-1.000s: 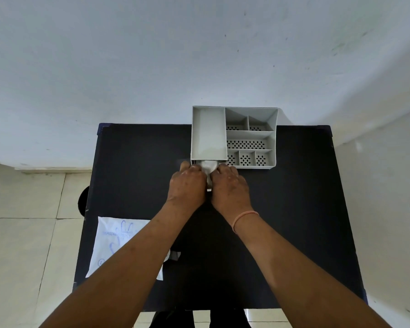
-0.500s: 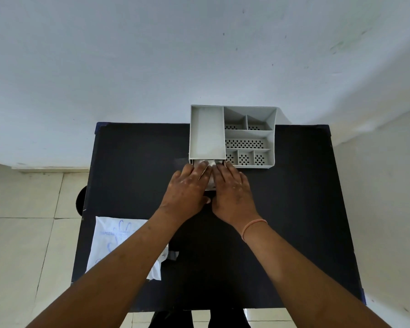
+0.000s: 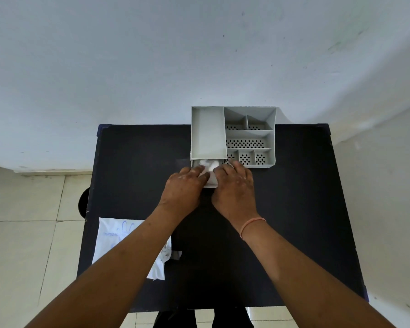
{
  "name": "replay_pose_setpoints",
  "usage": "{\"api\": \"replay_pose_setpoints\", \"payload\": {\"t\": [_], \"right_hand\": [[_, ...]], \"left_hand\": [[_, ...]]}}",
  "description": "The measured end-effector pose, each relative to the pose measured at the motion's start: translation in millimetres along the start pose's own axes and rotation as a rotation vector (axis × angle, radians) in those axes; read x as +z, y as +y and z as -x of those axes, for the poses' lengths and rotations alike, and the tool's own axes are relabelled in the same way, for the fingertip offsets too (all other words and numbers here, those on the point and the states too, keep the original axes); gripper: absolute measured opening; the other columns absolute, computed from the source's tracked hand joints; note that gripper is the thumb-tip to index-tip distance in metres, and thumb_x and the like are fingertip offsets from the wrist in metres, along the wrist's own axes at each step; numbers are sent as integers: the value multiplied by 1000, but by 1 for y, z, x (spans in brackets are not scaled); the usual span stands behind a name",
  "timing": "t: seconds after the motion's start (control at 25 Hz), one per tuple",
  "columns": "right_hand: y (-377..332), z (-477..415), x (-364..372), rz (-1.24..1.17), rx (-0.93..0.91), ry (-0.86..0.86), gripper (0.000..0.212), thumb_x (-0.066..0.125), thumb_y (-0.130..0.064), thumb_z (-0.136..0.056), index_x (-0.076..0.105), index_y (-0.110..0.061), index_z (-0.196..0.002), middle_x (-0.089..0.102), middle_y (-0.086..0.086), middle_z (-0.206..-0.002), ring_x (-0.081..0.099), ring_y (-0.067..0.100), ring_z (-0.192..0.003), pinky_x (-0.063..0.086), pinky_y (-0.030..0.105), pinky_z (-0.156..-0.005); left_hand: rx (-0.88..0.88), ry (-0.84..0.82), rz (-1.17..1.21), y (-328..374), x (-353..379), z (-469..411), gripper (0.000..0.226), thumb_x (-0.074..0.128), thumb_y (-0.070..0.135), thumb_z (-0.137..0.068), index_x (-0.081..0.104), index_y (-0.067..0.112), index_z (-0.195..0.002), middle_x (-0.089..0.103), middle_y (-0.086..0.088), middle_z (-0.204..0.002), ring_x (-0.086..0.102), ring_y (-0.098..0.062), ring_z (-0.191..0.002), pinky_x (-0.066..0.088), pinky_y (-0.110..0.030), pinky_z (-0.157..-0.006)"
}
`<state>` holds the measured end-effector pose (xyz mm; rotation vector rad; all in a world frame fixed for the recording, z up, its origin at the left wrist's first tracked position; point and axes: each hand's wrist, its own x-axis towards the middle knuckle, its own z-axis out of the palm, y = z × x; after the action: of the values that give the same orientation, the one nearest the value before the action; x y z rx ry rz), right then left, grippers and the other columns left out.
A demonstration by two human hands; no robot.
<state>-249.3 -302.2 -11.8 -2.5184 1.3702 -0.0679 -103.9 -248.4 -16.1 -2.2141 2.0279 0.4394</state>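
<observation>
Rests left hand (image 3: 184, 185) and right hand (image 3: 233, 185) flat, fingers nearly straight, on the part-open drawer (image 3: 210, 180) under the grey organizer (image 3: 207, 133) at the far edge of the black table (image 3: 294, 209), over what may be white tissue (image 3: 205, 163); hides part of the plastic bag (image 3: 118, 240) with the left forearm.

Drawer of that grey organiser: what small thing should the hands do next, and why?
Probably press the white crumpled material down below the rim of the drawer. The drawer stands pulled out of the grey organiser, the material seems to bulge where it would slide in, and the left hand and right hand lie on it.
</observation>
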Motion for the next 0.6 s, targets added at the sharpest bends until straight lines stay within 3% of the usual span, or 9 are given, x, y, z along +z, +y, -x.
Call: {"api": "replay_pose_setpoints", "payload": {"t": [0.08, 0.2, 0.32, 0.44, 0.52, 0.6], "right_hand": [[-1, 1, 4, 2, -115, 61, 54, 67, -17, -81, 61, -12, -134, 62, 7, -142, 44, 30, -145, 35, 52, -118], [-1, -3, 17, 69, -152, -241, 82, 65, -26, -87, 30, -12, -160, 27, 11, -170, 18, 30, -159, 19, 57, -127], [3, -11, 22, 197, -153, -378, 86, 60, -33, -92, 18, -15, -165, 9, 7, -176, 0, 26, -162, 9, 64, -126], [0, -17, 15, 158, -158, -359, 80, 64, -32, -91, 29, -16, -162, 23, 7, -172, 11, 26, -161, 13, 63, -126], [0, -12, 8, 76, -126, -167, 65, 68, -23, -87, 50, -17, -149, 50, 7, -157, 35, 27, -151, 30, 55, -122], [4, -5, 6, 66, -78, 26, 43, 66, -15, -84, 66, -18, -127, 66, 3, -133, 53, 27, -130, 48, 45, -103]], "left_hand": [[5, 31, 10, -1, 0, 5, 45, 72, 23, -92, 69, 28, -137, 69, -2, -143, 70, -28, -116, 63, -43, -80], [-6, 27, 8, 0, 1, 7, 31, 67, 25, -96, 75, 28, -126, 75, 5, -124, 73, -21, -103, 62, -37, -71], [-15, 36, 16, -1, 3, 5, 32, 64, 22, -96, 77, 27, -125, 76, 5, -127, 74, -23, -107, 65, -40, -76], [-48, 58, 60, -3, 3, 6, 32, 68, 22, -95, 77, 25, -126, 74, 2, -134, 74, -25, -113, 66, -42, -81], [-61, 64, 85, -7, 4, 6, 41, 74, 25, -92, 72, 25, -133, 66, -1, -144, 71, -26, -120, 66, -44, -85], [-68, 23, 92, -11, 5, 2, 48, 74, 24, -92, 67, 26, -139, 60, -1, -148, 67, -27, -124, 65, -45, -88]]}}
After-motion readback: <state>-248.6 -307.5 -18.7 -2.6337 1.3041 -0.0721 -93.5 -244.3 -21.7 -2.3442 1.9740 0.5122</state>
